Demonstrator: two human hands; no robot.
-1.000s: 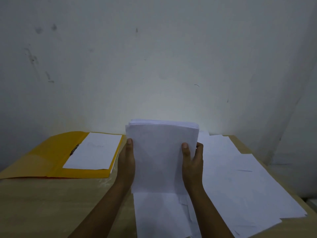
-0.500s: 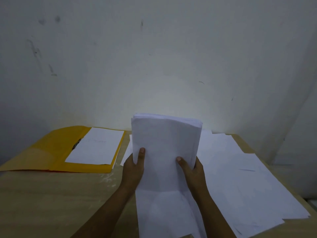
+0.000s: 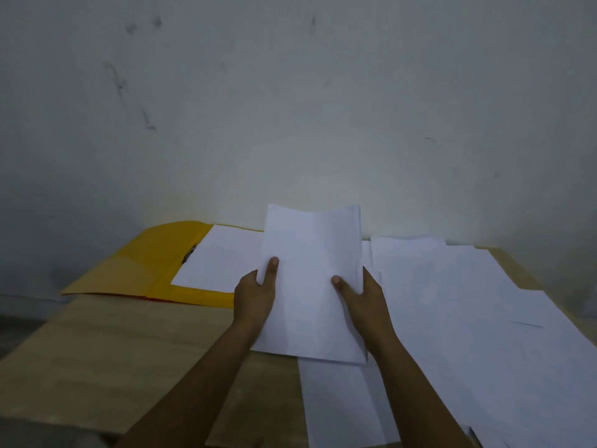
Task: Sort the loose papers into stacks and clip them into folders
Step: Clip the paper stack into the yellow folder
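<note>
White paper fills my grip: my left hand (image 3: 255, 294) holds the near-left edge of a stack of sheets (image 3: 311, 282), thumb laid flat on top, and my right hand (image 3: 363, 294) holds the right edge the same way, thumb on the face. I cannot see the fingers under the stack, so I only judge that they curl beneath it. The stack tilts up and away from me, its far edge raised, its near edge low over the counter (image 3: 106, 344); I cannot tell whether that edge touches the wood.

Just left of the stack lies an open yellow folder (image 3: 142, 270), flat on the counter, with a sheet (image 3: 219, 263) already in its right half and a dark clip (image 3: 190, 252) at the spine. The stack overlaps the folder's right edge from my view. To the right, loose papers (image 3: 468, 318) spread wide across the counter, and another sheet (image 3: 342, 405) lies below my wrists.

I judge the step in hand to be squaring a gathered stack before filing it. Next I would need to carry it left over the folder, line its left edge with the clip, and free one hand to work the clip. Slack sheets could fan out if my hold loosens.
</note>
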